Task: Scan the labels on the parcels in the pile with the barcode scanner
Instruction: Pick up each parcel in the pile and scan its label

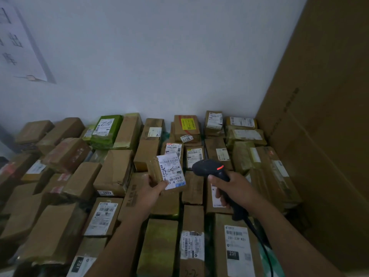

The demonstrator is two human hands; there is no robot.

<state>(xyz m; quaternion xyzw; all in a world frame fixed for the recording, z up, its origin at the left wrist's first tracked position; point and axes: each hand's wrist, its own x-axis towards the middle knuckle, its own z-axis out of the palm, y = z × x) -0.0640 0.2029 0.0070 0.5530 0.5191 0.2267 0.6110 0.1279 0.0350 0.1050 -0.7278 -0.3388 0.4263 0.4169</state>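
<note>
On the small parcel (154,170) held in my left hand (151,191), I can read "501E- M A2" along the lower edge of its white label (171,168). The finer print is too small for me. A white sticker (105,193) on the front of a brown box to the left says "1927". The shipping label (236,239) on the near right box reads "231-239", then what looks like "K01", with "231" on a black patch beneath. A black tag (79,263) at the bottom left also reads "231", turned sideways. A tilted sticker (186,138) on a far box shows "5611", upside down to me. The wall sheet (18,43) bears large characters, too blurred to read.
</note>
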